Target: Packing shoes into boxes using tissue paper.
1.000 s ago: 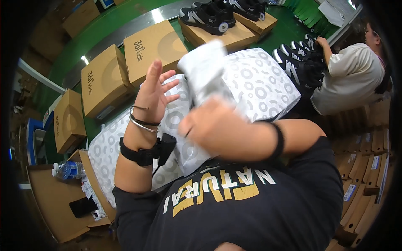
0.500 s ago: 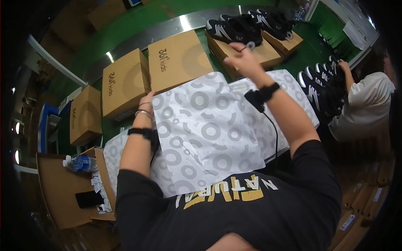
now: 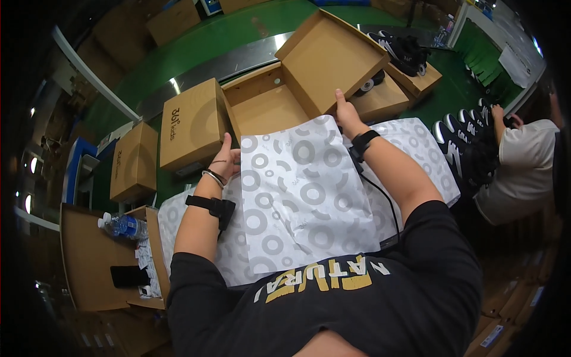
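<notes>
An open brown cardboard shoe box [image 3: 275,106] stands before me, its lid [image 3: 333,62] raised and tilted toward the right. My right hand [image 3: 351,118] grips the lid's near edge, thumb up. At the box's near left corner is my left hand [image 3: 225,162], thumb spread upward and apart from the fingers; the fingertips are partly behind the paper, so contact with the box is unclear. Grey-patterned white wrapping paper [image 3: 303,196] lies between my forearms and covers the box's near side. Nothing shows on the visible part of the box bottom.
Closed shoe boxes [image 3: 191,128] stand to the left. Black sneakers [image 3: 404,52] rest on boxes at the far right; more sneakers [image 3: 461,143] line the right side beside a co-worker [image 3: 523,157]. An open carton [image 3: 89,262] at lower left holds a water bottle [image 3: 122,226] and a black phone [image 3: 129,276].
The middle shoe box has gone from closed to open. My right hand came down from near the sneakers to the lid, which now hides some of them. My left hand moved slightly right and lower.
</notes>
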A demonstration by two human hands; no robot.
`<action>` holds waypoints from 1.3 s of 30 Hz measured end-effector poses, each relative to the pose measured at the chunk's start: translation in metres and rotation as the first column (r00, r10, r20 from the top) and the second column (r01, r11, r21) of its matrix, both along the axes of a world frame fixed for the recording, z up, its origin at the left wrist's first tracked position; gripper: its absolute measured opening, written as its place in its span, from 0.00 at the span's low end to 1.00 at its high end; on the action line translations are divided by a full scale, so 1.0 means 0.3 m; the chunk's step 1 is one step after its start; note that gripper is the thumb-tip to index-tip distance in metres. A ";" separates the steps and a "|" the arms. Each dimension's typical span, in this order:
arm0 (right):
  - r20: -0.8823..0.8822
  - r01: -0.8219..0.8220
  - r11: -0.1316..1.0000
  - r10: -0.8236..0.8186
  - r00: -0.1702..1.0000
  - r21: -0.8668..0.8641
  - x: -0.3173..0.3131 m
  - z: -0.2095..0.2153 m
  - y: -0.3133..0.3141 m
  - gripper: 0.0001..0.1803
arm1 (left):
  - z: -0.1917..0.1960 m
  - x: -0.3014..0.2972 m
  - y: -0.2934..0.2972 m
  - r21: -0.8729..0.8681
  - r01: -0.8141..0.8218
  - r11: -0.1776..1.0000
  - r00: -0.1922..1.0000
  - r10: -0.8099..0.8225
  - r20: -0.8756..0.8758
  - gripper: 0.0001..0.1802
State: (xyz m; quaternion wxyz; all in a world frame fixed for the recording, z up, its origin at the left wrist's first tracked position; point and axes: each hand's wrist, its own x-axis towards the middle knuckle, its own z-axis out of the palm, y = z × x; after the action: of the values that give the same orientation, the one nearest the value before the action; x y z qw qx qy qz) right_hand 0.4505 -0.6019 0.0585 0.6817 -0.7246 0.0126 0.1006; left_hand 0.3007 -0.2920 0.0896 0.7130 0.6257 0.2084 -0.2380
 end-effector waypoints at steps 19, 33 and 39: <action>-0.032 -0.640 0.747 0.655 0.755 0.182 -0.591 0.360 -0.121 0.46 | 0.190 -0.362 -0.284 -0.171 -0.214 0.962 0.790 0.273 0.549 0.46; 0.235 -0.042 0.555 0.418 0.877 -0.831 0.105 0.162 0.283 0.24 | 0.022 0.448 -0.026 0.986 0.156 -0.062 0.971 -0.173 -0.165 0.35; 0.072 0.074 0.044 0.897 0.436 -0.996 -0.132 0.131 0.340 0.11 | -0.026 0.175 0.196 0.968 -0.247 0.040 0.849 -0.473 0.236 0.31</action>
State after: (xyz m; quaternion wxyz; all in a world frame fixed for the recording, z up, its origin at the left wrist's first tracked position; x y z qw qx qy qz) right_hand 0.4109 -0.5000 0.0979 -0.0561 -0.8876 -0.4571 -0.0061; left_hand 0.3532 -0.2334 0.0817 0.0836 0.9906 0.0647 0.0871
